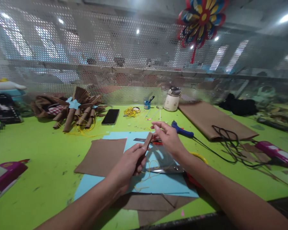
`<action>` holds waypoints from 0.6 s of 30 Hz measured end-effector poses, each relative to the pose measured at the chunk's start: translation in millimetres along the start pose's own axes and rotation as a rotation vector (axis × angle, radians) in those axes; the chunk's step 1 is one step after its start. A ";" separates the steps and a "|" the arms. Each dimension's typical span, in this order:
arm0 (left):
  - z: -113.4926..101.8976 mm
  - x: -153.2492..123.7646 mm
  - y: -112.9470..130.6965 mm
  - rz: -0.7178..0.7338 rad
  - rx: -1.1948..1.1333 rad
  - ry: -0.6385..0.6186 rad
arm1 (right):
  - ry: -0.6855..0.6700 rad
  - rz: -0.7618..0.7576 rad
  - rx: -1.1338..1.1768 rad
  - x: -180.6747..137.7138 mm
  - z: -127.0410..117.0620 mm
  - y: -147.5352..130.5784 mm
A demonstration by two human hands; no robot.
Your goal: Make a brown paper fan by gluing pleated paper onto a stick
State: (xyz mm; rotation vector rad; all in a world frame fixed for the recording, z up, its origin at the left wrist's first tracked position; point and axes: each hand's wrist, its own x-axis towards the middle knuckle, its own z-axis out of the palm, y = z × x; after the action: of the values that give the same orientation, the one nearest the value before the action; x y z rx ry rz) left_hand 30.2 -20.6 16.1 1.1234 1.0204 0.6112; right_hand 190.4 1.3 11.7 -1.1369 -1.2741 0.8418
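Craft workshop, probably: green worktable, glue gun, paper rolls, perforated metal screen, hanging pinwheel.

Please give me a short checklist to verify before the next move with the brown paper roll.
1. Left hand grips the small brown rolled paper tube: ok.
2. Right hand touches the tube's upper end: cannot tell.
3. Thin yellow thread fixed to the tube: cannot tell.
4. Blue glue gun lies on the green table, apart from both hands: ok.
5. Light blue paper sheet lies flat under the hands: ok.
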 end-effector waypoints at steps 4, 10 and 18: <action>-0.8 0.3 -3.9 0.070 -0.047 -0.007 | 0.019 0.004 -0.254 -4.9 2.7 -6.1; 0.9 0.9 -7.3 0.111 -0.140 -0.108 | -0.117 0.029 -0.153 -9.1 9.2 -0.5; 3.5 -3.4 1.3 0.071 -0.236 -0.192 | -0.073 0.034 0.011 -3.9 2.7 -3.9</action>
State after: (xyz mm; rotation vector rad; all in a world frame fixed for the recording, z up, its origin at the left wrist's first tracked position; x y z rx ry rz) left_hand 31.9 -24.5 18.8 0.9917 0.7259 0.6497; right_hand 186.8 -3.0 14.1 -1.1303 -1.3115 0.9221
